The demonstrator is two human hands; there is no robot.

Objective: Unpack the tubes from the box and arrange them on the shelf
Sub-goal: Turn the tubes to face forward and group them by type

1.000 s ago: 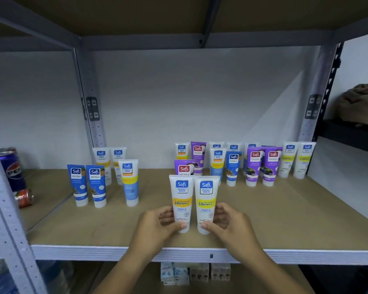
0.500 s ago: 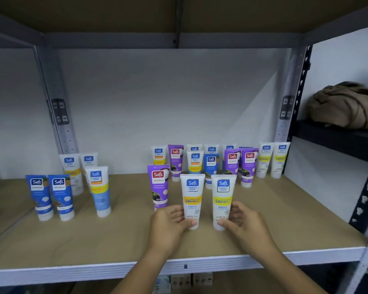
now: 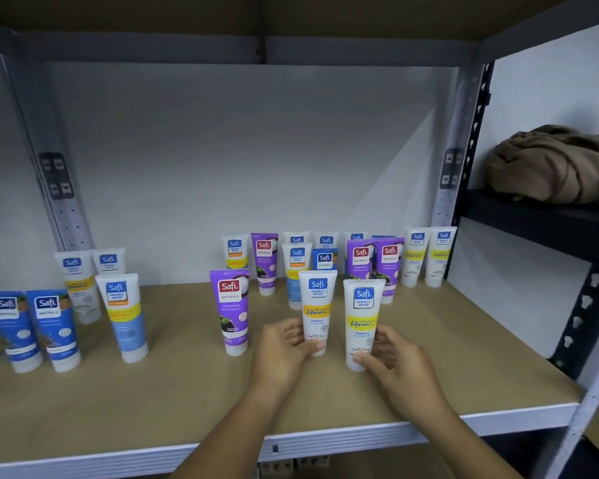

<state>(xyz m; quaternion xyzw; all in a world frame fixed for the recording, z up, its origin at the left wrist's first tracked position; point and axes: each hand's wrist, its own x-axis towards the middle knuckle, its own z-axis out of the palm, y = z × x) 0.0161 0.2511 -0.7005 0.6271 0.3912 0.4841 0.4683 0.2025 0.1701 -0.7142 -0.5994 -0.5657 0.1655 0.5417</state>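
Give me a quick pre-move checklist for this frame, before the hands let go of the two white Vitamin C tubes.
1. Left tube stands cap-down on the shelf board: ok, upright.
2. Right tube stands cap-down: ok, though it tilts slightly.
3. Left hand holds the left tube near its cap: ok.
4. Right hand holds the right tube near its cap: ok.
5. Labels face forward: ok, both read Vitamin C.
6. Gap to the purple tube on the left: ok, apart.
7. Box with remaining tubes: cannot tell, not in view.
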